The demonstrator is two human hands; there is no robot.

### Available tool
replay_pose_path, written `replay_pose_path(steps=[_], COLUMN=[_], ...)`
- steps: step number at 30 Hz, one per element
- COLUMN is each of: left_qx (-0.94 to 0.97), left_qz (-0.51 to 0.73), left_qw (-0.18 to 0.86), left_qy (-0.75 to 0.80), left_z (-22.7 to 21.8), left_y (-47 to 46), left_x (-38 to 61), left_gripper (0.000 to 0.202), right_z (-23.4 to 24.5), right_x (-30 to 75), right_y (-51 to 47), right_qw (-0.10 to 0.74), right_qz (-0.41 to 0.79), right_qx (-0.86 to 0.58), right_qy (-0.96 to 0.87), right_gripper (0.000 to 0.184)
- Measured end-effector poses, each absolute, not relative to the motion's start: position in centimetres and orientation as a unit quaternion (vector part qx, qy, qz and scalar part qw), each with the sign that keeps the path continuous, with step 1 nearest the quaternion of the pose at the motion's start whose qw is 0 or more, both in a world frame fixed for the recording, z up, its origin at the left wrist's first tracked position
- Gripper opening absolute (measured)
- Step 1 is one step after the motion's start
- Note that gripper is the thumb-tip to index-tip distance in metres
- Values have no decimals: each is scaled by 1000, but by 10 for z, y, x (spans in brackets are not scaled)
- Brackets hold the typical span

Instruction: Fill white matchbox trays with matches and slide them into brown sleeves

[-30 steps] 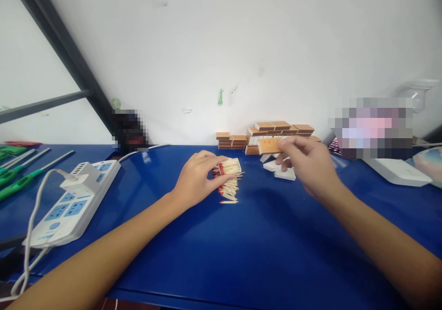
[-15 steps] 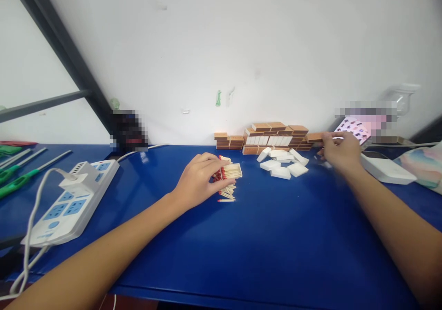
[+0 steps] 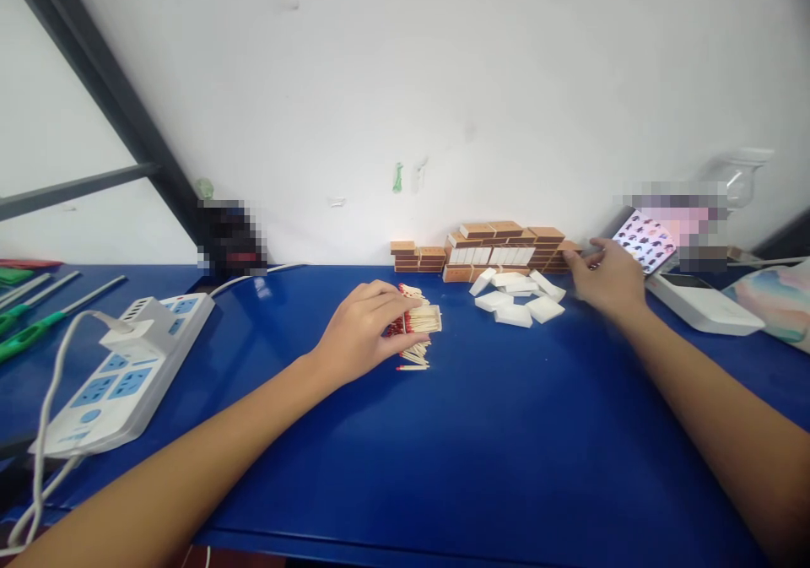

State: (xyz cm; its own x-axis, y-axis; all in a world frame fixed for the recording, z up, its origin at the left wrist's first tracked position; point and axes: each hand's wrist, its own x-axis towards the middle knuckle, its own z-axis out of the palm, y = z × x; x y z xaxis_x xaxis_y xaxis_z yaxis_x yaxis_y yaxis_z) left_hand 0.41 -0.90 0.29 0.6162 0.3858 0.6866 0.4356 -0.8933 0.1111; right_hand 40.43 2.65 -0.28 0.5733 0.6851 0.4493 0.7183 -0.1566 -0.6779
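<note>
Red-tipped matches [image 3: 418,325] lie loosely heaped; brown matchboxes [image 3: 506,239] stand stacked against the wall [image 3: 380,87].

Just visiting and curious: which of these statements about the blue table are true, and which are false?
1. The left hand is on the matches. True.
2. The right hand is on the power strip. False: it is at the right end of the box stack.
3. White trays lie loose in front of the box stack. True.
4. The power strip lies right of the matches. False: it lies to their left.
</note>
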Motion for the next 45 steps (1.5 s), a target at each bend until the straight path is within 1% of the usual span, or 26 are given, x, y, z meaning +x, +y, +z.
replay_pose_path(steps=[3,5,7,9,10,12,15,23,28,30,32,34,36,45], left_qx=[-902,-903,-903,-902,-902,-903,-903,-911,-909,-910,-913,-920,-926,-925], left_qz=[-370,-371,-373,-372,-372,-369,-367,-337,-323,-317,-303,-282,-263,-244], left_qw=[24,20,19,18,19,24,32,5,-21,-22,-23,-25,-24,-24], left_qy=[-222,-217,-214,-216,-217,-218,-219,-238,-262,-267,-271,-271,-271,-289], left_z=[3,3,3,3,3,3,4,0,1,3,6,8,8,5], left_y=[-9,-10,-10,-10,-9,-8,-7,-7,-7,-9,-11,-12,-13,-6], left_x=[4,4,5,5,5,4,3,3,3,3,4,4,4,0], left_gripper=[37,38,39,40,40,40,40,42,44,48,62,80,93,100], right_z=[14,21,23,20,18,16,15,-3,-9,-9,-8,-7,-6,-7], right_x=[382,355,321,287,272,250,238,239,234,233,231,228,226,227], right_y=[13,2,-9,-21,-26,-35,-42,-40,-39,-38,-38,-37,-35,-30], right_qw=[485,493,469,420,389,356,351,375,383,389,399,406,409,445], right_qz=[-71,-47,37,137,220,312,370,481,504,501,487,465,453,410], right_qx=[-734,-707,-671,-621,-578,-526,-502,-489,-506,-505,-503,-505,-505,-502], right_qy=[-470,-506,-573,-647,-683,-706,-698,-624,-586,-586,-592,-603,-610,-618], right_gripper=[31,28,30,37,42,50,55,45,48,48,47,47,48,48])
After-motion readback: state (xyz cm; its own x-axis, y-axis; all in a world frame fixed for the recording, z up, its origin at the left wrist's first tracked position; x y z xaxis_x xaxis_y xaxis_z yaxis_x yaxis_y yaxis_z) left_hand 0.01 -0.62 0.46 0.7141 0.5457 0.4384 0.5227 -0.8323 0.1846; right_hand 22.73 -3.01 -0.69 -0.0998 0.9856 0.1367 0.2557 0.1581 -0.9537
